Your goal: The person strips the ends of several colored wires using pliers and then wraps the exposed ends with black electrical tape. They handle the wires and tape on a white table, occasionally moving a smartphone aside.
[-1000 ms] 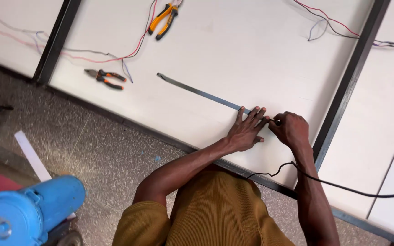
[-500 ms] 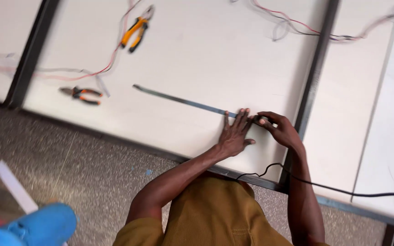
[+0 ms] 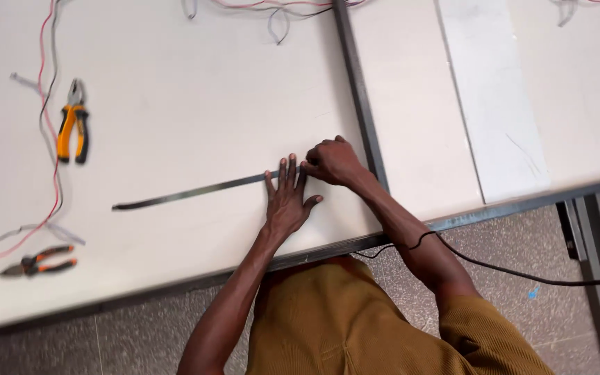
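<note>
Metal strip (image 3: 196, 193) lies flat on the white panel (image 3: 196, 111), slanting up from left to right toward the dark frame bar (image 3: 359, 90). My left hand (image 3: 287, 201) is spread open, fingers pressing on the strip, probably to stop it sliding. My right hand (image 3: 331, 161) is curled closed over the strip's right end; what it grips I cannot tell. I count one strip and two pliers: an orange-and-black pair (image 3: 72, 129) and a smaller orange-handled pair (image 3: 36, 261), both well apart from my hands.
</note>
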